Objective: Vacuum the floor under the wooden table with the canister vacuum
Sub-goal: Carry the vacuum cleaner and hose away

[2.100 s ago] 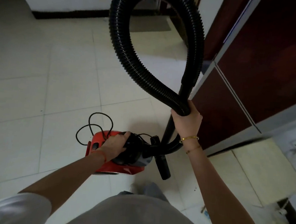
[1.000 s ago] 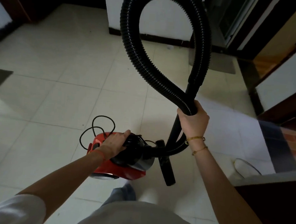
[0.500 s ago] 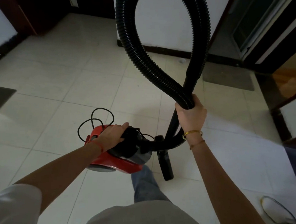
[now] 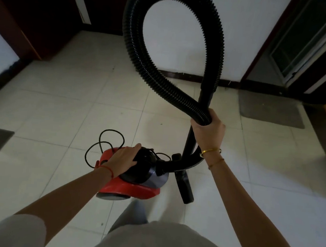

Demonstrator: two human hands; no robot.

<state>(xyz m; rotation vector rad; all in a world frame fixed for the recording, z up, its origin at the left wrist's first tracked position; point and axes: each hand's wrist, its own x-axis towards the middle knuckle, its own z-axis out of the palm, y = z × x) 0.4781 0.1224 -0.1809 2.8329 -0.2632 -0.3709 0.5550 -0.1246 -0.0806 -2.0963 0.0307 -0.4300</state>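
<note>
1. The floor is pale square tile and takes up most of the view, with a white wall and dark baseboard at the far end.
2. A dark doorway sits at the far right, and a grey mat lies on the tile right in front of it.
3. The black ribbed hose makes a big loop up past the top of the frame, then comes back down to cross the rigid wand.
4. The canister vacuum, red base with a black and grey top, hangs above the tile, a bit left of centre, carried rather than parked.
5. The left hand has its grip curled over the top of the canister, fingers wrapped round the carry handle.
6. The right hand has its grip closed round both hose and wand where they cross, held higher than the canister.
7. The black power cord hangs in loose loops off the canister's far side.
8. A gold bangle sits on the right wrist, and a thin red string on the left.
</note>
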